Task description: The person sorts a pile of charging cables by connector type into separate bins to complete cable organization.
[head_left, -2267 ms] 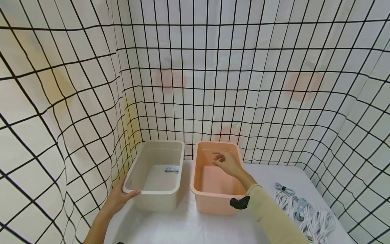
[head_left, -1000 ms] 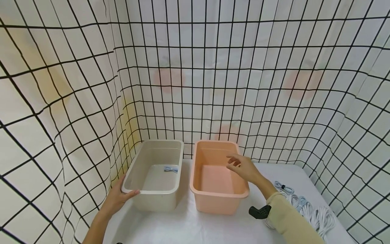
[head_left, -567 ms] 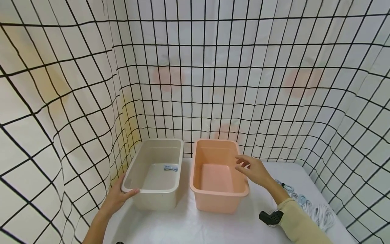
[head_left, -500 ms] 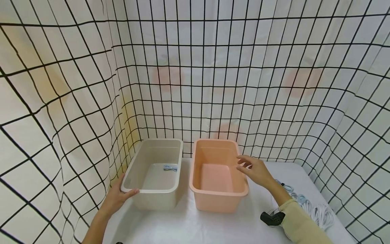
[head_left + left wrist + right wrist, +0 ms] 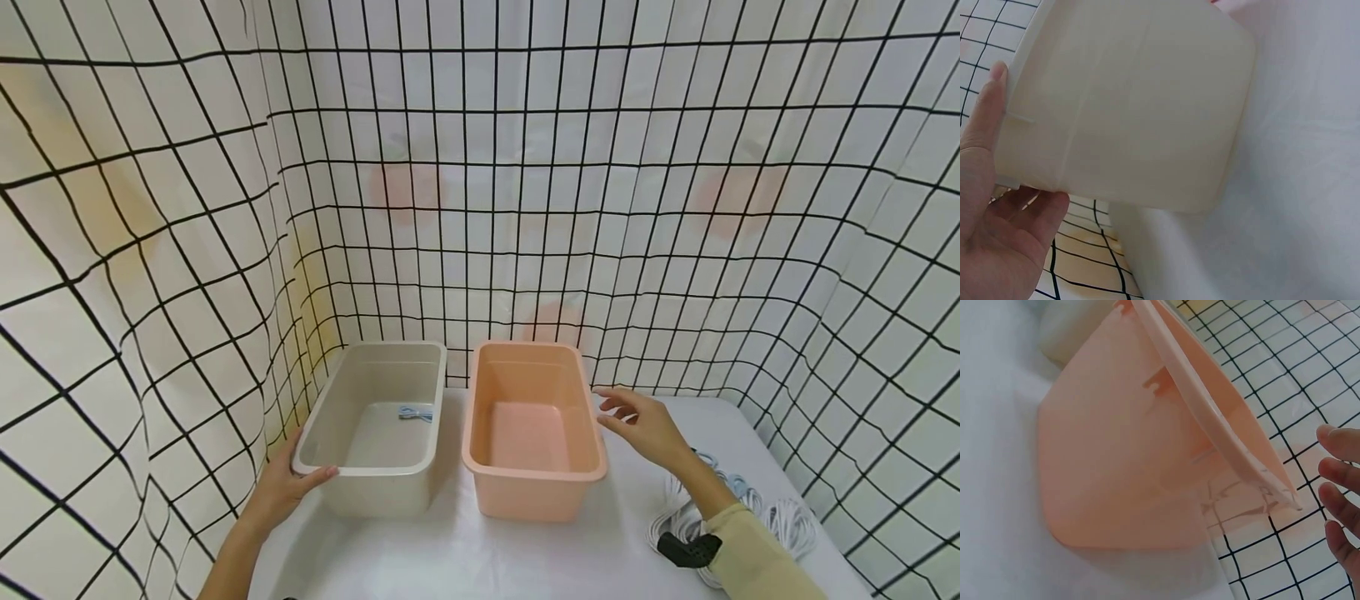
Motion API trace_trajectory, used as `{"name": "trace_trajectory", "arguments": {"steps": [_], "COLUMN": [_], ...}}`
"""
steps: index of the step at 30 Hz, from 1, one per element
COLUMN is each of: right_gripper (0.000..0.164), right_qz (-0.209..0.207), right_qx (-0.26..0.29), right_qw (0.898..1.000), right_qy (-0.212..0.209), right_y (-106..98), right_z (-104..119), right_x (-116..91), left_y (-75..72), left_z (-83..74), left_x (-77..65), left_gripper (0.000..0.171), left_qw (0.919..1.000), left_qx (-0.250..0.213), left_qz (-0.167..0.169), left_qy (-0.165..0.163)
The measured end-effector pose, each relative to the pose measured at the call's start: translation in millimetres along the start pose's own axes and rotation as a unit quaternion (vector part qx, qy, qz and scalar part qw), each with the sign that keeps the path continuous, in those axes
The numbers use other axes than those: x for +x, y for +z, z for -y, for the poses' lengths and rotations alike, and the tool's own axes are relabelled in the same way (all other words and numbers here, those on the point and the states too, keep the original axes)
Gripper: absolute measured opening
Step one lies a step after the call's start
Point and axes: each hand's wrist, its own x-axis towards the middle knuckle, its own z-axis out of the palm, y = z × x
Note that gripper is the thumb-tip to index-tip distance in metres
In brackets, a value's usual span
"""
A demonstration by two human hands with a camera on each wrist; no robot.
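My left hand (image 5: pixel 279 490) grips the near left corner of a cream plastic bin (image 5: pixel 375 492). In the left wrist view the thumb lies along the bin's rim (image 5: pixel 1019 69) and the other fingers bend beneath it. Inside this bin lies a small bundled light-blue cable (image 5: pixel 415 413). To its right stands a peach plastic bin (image 5: pixel 531 498) with nothing visible in it. My right hand (image 5: pixel 643 425) hovers just beyond the peach bin's right rim, fingers loosely bent and holding nothing. In the right wrist view its fingertips (image 5: pixel 1330 467) are apart from that bin.
Several bundled white and light-blue cables (image 5: pixel 787 527) lie on the white-covered table (image 5: pixel 510 567) at the right, partly hidden by the right forearm. Black wire mesh (image 5: pixel 555 275) backed by white sheeting surrounds the table at the back and sides.
My right hand has moved from over the peach bin to the right, past its rim. The left hand keeps its hold on the cream bin. The camera view has shifted slightly.
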Motion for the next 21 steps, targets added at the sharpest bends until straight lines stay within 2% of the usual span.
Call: {"name": "trace_trajectory", "arguments": {"steps": [9, 21], "right_gripper": [0.040, 0.042], "right_qz": [-0.018, -0.030], "right_qx": [0.002, -0.028], "right_qw": [1.000, 0.998], "right_qy": [0.009, 0.044], "right_y": [-8, -19], "right_z": [-2, -20], "right_x": [-16, -41], "left_y": [1.2, 0.7], "left_z": [-1.4, -0.5], "left_x": [-2.1, -1.6], "left_gripper": [0.100, 0.101], "left_qw": [0.9998, 0.9999], "left_qx": [0.002, -0.006], "left_qz": [-0.010, -0.005], "left_qy": [0.017, 0.013]}}
